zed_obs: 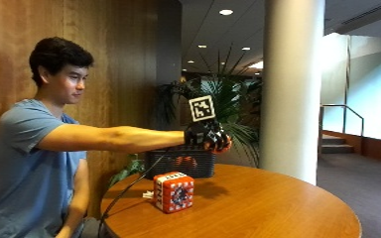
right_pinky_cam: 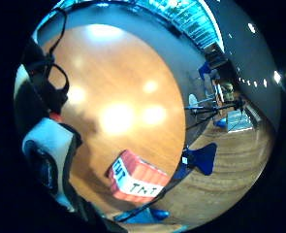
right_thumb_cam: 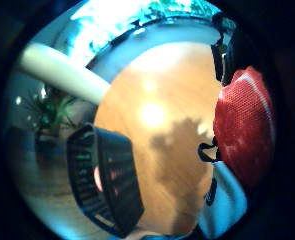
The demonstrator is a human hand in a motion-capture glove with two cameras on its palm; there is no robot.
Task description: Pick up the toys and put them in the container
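We see a round wooden table (zed_obs: 256,203) with a person seated at it, arm stretched out level above the tabletop. At the table's far edge, near the wood-panelled wall, stands a dark slatted container (zed_obs: 180,163), a basket with something orange showing through its slats; the thumb-side palm view shows the same basket (right_thumb_cam: 104,180) standing on the wood, well apart from the palm. In front of the container, apart from it and nearer the person, a red and white TNT block toy (zed_obs: 174,192) stands upright on the table; the little-finger-side view shows it (right_pinky_cam: 135,177) lying near the table's rim, with "TNT" readable on its white band. The gloved right hand (zed_obs: 207,138) hangs in the air above the basket's front edge, its fingers curled round a small red and orange toy (zed_obs: 221,142). In the thumb-side view that red toy (right_thumb_cam: 244,132) fills the space beside the palm, its surface a mesh-like fabric with a pale stripe.
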